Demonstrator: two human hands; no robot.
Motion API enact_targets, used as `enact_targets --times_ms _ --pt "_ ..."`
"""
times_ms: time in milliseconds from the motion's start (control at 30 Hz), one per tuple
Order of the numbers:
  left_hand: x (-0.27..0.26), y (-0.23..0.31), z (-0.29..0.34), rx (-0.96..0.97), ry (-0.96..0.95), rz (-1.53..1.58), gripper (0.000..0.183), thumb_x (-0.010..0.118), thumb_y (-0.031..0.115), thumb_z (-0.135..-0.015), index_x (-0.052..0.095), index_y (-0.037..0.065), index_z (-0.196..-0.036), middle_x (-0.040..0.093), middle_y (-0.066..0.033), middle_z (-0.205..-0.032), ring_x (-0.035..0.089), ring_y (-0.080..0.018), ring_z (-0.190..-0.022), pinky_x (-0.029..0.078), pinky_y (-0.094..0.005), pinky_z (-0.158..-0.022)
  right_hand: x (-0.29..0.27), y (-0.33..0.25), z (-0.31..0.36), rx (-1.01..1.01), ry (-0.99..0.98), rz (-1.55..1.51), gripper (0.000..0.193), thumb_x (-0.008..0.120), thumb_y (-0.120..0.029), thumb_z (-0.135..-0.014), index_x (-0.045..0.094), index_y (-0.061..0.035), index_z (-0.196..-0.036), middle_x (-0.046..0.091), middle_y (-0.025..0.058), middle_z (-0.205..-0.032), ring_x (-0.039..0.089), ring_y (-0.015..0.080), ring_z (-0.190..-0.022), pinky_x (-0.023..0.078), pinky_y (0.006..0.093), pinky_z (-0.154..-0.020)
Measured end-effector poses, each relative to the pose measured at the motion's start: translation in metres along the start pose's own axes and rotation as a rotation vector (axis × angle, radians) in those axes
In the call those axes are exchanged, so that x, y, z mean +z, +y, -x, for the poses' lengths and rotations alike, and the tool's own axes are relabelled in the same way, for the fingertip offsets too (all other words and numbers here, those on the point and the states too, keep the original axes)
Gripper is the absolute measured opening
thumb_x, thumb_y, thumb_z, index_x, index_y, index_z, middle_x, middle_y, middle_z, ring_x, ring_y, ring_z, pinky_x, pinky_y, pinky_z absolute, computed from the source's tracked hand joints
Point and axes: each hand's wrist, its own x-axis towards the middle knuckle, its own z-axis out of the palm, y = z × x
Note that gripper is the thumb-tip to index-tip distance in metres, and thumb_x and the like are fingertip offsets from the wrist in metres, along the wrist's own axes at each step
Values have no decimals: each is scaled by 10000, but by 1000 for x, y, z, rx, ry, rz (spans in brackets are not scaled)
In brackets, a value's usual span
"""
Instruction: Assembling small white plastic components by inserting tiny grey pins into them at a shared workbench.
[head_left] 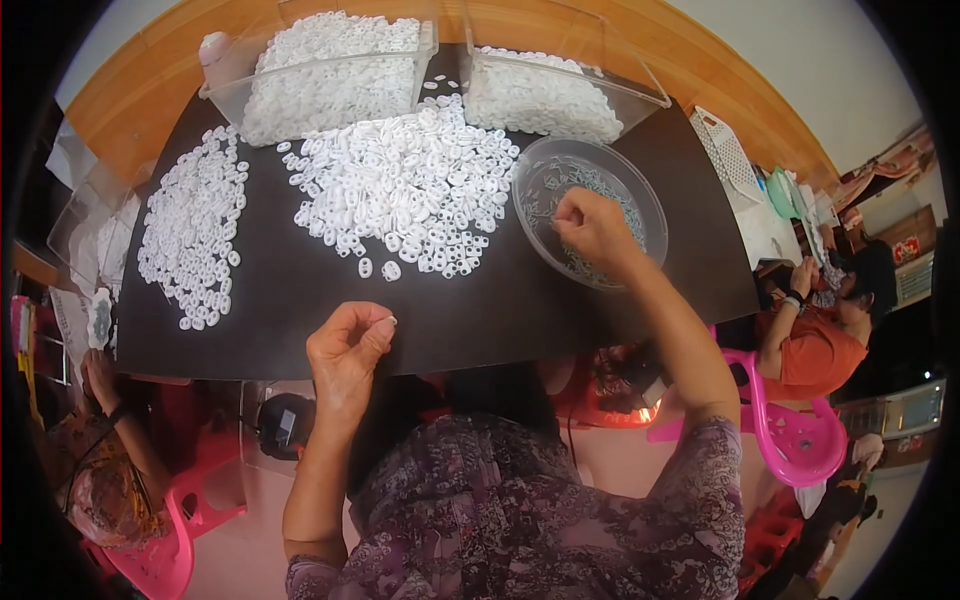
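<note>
Head view. Left hand (345,350), at the near edge of the dark worktop (470,325): grip narrow, thumb and forefinger pinched on a small white piece (391,320), mostly hidden, with only an edge showing at the fingertips. Just beyond this grip, toward the main pile: two loose white ovals (390,271), side by side and apart from the rest. Farther out, mid-worktop: one large heap of white two-holed ovals (400,180). At far left: one flatter spread of similar ovals (190,230). Right hand (600,232), over the clear round bowl (655,225): grip narrow, fingers bunched, contents impossible to tell. Under and around this grip, inside the bowl: many small thin grey pieces (592,177). Behind the heap: two clear bins, left (335,75) and right (540,95), both loaded with white pieces.
</note>
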Motion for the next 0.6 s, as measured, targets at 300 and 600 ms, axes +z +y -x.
enact_targets --times_ms 300,600 --pt "0 0 4 -12 26 64 126 667 122 -826 632 10 -872 618 -10 -751 524 -52 -618 386 -171 -544 0 0 2 82 -20 3 103 643 -68 -705 574 -19 -764 586 112 -651 585 214 -611 465 332 -578" --pt "-3 -1 7 -34 52 104 136 665 132 -830 634 11 -885 615 1 -757 524 -50 -626 390 -177 -553 21 -52 7 -77 -42 -183 68 631 -15 -746 568 -33 -765 502 -8 -650 450 65 -592 381 219 -541"
